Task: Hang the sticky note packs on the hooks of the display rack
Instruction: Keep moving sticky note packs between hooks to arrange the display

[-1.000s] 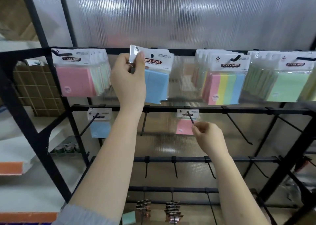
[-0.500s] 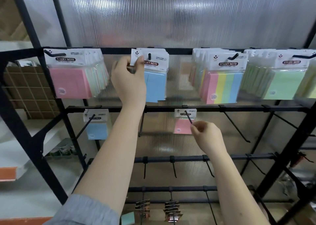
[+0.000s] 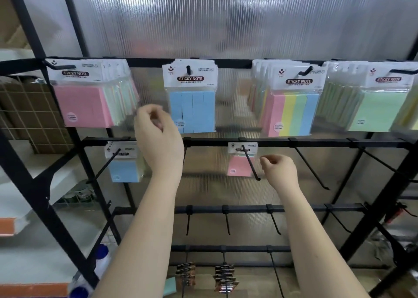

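A person stood facing a black display rack [image 3: 226, 142], seen from a head camera looking at both bare forearms raised toward it; the blue sticky note pack [image 3: 191, 98] hung squarely on the top-row hook [image 3: 188, 69], between a pink pack [image 3: 83, 98] to its left and a striped multicolour pack [image 3: 294, 107] to its right, with green packs [image 3: 375, 107] at the far right; judged from this, the hanging step looked finished, and doing it well would mean checking that the card's hole sat fully back on the hook and the pack hung straight before reaching for another; the left hand [image 3: 158, 143] hovered just below and left of the blue pack, apart from it, fingers loosely curled and holding nothing; the right hand [image 3: 278, 171] sat lower, just right of a second-row hook [image 3: 250, 162] carrying a small pink pack [image 3: 241, 165], fingertips drawn together, though whether they pinched anything could not be told; a small blue pack [image 3: 124, 168] hung at the left of that row.
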Tool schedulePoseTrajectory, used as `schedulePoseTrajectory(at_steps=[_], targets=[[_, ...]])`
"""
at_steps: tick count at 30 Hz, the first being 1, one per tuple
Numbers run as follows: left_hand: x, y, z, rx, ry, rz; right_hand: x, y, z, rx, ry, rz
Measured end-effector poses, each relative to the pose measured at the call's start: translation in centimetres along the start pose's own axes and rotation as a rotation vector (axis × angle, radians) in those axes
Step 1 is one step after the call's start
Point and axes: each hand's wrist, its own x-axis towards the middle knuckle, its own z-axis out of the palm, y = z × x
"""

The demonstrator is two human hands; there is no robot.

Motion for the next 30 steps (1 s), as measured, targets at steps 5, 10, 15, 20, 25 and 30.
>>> schedulePoseTrajectory(at_steps=[5, 10, 15, 20, 25, 30], targets=[[-2.4, -2.5, -1.1, 0.126, -0.146, -0.186, 3.1, 0.9, 1.9, 0.015, -0.057, 0.130], [-2.7, -4.2, -1.7, 0.313, -0.297, -0.265, 5.0, 1.5, 3.9, 0.024, -0.123, 0.197], [-2.5, -4.8, -2.0, 0.398, -0.419, -0.262, 5.5, 1.9, 5.1, 0.041, -0.117, 0.185], [-2.5, -5.0, -1.8, 0.410, -0.443, -0.255, 5.0, 2.3, 5.8, 0.087, 0.014, 0.226], [-2.4, -5.1, -1.6, 0.431, -0.471, -0.233, 4.2, 2.2, 6.2, 0.100, 0.098, 0.262], [-2.4, -5.2, -1.5, 0.440, -0.498, -0.211, 4.0, 2.3, 6.1, 0.186, 0.017, 0.251]])
